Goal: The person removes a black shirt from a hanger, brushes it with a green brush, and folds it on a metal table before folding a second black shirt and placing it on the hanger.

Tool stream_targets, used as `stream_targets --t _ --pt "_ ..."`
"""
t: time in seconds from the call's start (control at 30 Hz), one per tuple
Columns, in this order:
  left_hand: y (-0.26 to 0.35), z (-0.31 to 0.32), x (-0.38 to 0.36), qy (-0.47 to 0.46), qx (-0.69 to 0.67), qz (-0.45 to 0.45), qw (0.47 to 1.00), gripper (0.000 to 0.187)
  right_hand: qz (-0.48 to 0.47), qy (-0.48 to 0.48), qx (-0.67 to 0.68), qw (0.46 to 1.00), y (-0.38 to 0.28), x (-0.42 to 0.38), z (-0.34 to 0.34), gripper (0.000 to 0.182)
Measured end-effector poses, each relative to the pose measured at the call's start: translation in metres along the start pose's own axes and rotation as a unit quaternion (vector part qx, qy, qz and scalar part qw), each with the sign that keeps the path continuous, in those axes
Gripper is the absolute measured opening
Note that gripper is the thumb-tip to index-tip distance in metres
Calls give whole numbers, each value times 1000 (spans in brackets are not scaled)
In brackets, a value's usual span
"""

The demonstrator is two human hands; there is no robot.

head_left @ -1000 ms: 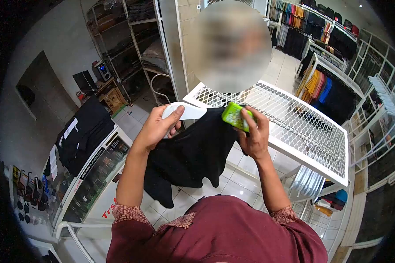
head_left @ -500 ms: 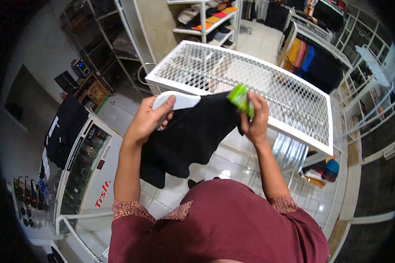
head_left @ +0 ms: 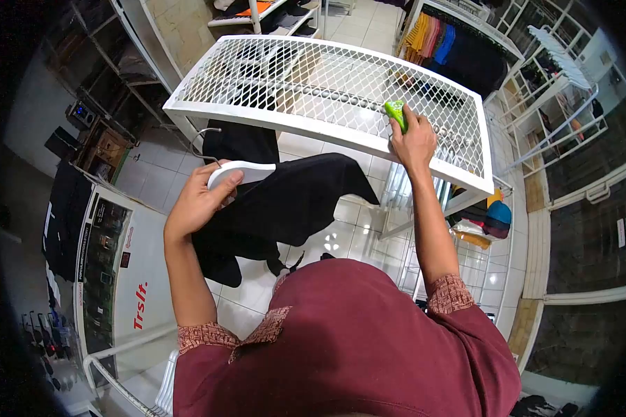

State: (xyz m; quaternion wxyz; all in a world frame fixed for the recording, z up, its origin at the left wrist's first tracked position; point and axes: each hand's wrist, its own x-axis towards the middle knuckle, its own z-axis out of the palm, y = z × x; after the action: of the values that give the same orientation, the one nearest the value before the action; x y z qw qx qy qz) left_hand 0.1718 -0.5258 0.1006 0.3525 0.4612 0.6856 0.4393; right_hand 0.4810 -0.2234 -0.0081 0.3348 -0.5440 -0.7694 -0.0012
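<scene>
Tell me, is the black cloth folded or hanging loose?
Hanging loose: the black cloth droops from the white hanger in the left hand, its edges dangling.

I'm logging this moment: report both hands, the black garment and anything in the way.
Left hand gripping white hanger, black garment on it. Right hand holding green item over mesh-topped table. Neither hand visibly blocked.
</scene>
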Motion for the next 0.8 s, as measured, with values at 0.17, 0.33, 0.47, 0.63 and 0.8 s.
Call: stream_targets --t 0.17,0.33,0.47,0.63,0.8 --pt "-27 -3 -7 55 14 -44 997 33 -96 141 43 984 -32 -17 -24 53" --pt "-104 -1 12 111 48 -40 992 35 -207 -12 316 926 -114 -87 -15 37" --pt "-165 29 43 90 -75 -57 991 37 -131 -468 430 761 -161 -150 43 45" --pt "-209 62 90 123 -178 -89 972 44 20 -657 437 614 -185 -217 138 67" --pt "-243 65 139 142 -255 -105 951 48 89 -597 418 679 -195 -241 171 62"
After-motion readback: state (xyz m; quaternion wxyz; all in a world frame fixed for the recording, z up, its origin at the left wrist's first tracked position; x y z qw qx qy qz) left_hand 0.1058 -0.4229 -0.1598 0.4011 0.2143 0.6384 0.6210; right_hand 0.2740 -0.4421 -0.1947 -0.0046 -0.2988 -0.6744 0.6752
